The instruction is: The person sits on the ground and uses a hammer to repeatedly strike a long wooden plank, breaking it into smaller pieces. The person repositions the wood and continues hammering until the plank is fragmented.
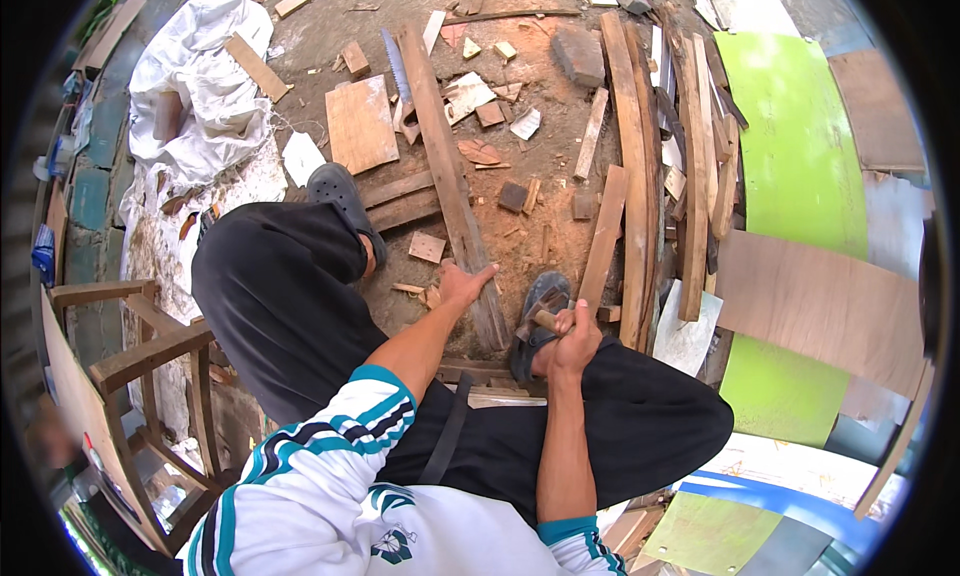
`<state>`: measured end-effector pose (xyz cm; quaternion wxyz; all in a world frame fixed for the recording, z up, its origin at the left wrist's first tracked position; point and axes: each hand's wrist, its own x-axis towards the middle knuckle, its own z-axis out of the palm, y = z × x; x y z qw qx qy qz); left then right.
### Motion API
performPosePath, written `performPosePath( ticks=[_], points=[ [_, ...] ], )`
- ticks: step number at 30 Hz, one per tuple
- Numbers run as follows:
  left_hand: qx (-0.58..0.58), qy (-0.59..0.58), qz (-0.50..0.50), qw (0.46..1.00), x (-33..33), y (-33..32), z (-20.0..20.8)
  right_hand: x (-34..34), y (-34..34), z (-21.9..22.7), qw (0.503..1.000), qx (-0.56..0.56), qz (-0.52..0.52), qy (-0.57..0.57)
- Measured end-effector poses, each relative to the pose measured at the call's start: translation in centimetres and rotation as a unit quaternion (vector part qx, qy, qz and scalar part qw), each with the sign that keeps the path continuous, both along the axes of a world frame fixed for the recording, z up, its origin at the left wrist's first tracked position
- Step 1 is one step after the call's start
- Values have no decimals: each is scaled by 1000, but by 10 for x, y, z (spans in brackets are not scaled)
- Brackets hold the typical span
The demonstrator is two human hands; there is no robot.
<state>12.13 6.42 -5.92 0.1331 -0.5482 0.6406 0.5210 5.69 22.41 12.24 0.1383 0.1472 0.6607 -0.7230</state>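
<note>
- I see the left hand (462,282) spread flat on the near end of a long plank (450,181), fingers open, gripping nothing.
- The plank lies on the dirt ground (545,126), running from between the feet toward the far edge of the yard.
- The right hand (577,336) is closed in a fist round a hammer (540,314); its wooden handle shows, head over the right sandal (535,321).
- A handsaw (396,71) lies beside the plank's far end.
</note>
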Motion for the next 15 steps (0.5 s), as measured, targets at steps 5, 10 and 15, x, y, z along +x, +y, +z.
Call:
performPosePath(
  ticks=[5,10,15],
  points=[
    [29,-148,-72,986,-10,-20,10,-12,-6,-2,1000,-19,-3,12],
    [85,-94,-24,992,-5,-18,-1,-11,-3,-6,1000,-4,1,5],
    [238,79,96,963,31,-4,-48,-25,-34,-17,997,16,14,-75]
  ],
)
